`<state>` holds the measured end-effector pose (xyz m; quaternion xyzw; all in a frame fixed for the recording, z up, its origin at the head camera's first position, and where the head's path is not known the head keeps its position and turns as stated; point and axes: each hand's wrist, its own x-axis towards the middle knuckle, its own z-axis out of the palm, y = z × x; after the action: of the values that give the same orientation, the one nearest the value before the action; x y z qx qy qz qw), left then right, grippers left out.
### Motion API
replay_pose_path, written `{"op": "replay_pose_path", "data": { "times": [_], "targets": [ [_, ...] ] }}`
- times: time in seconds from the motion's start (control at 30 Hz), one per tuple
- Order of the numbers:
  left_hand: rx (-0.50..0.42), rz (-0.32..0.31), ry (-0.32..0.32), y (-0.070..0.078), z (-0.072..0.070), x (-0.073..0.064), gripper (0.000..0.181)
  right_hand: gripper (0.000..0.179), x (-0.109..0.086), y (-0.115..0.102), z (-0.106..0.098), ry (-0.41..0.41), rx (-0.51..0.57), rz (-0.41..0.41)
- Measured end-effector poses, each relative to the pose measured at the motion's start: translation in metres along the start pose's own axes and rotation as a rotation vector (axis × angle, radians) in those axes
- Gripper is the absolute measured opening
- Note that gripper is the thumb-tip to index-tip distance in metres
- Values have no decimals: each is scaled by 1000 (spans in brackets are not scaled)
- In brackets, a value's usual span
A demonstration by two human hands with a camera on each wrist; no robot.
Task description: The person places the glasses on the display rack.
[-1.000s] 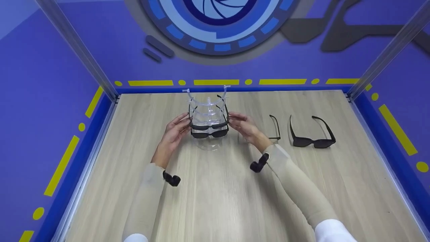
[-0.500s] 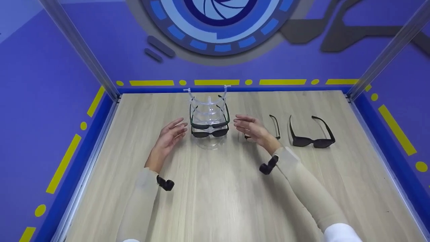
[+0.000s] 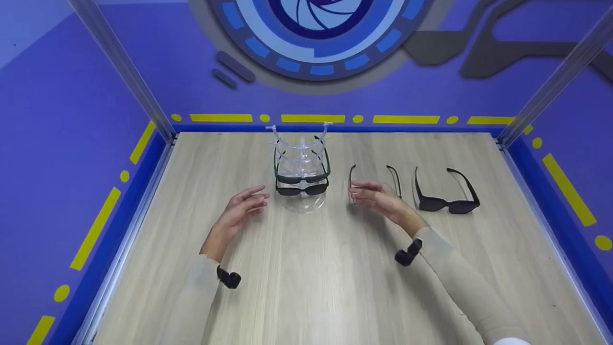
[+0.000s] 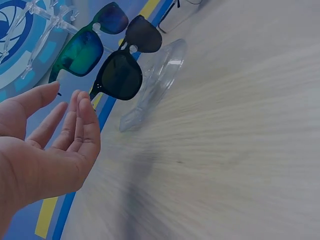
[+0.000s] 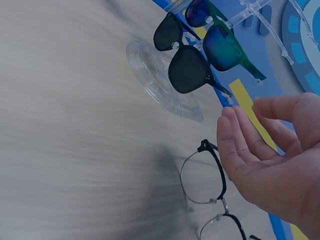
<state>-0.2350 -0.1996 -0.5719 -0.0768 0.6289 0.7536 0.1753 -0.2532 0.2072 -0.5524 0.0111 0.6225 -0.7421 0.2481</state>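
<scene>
Sunglasses, 2 pairs, sit 1 above the other on a clear plastic stand (image 3: 302, 145) toward the back of the wood-look table (image 3: 306, 268). Upper pair: green-framed sunglasses (image 5: 221, 48), lenses look blue-green from the wrist views. Lower pair: black sunglasses (image 5: 188, 69), dark lenses, just below the green ones. Both face the person, temples pointing back along the stand; the stand's clear arms curve above them and its rounded base rests on the table. Left hand (image 3: 237, 211) is near the stand's left side, apart from it, palm inward, fingers loosely bent with the thumb spread away, holding nothing. Right hand (image 3: 383, 199) is to the right of the stand, fingers together and gently bent, thumb apart, also holding nothing. In the head view it covers the front of the eyeglasses (image 5: 223, 180); can't tell if any part touches them. These have thin clear-looking lower rims and dark upper rims, temples pointing to the back wall (image 3: 316, 103). Further right, another black pair, the loose sunglasses (image 3: 459, 206), lies on the table, lenses toward the person, temples back. Beige sleeves on both arms; 1 small black camera at each wrist, left camera (image 3: 229, 278) and right camera (image 3: 409, 254). Back wall is blue-purple with yellow marks along the bottom.
</scene>
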Motion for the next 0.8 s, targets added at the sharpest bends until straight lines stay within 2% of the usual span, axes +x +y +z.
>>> {"op": "replay_pose_path", "data": {
  "times": [0.3, 0.5, 0.8],
  "targets": [
    [61, -39, -67, -14, 11, -3, 52, 57, -21, 14, -15, -36, -74, 31],
    [104, -58, -120, -19, 23, -4, 51, 58, -33, 20, -26, -15, -96, 41],
    [128, -85, -174, -25, 43, 0, 50, 56, -49, 26, -45, -1, -65, 34]
  ]
}}
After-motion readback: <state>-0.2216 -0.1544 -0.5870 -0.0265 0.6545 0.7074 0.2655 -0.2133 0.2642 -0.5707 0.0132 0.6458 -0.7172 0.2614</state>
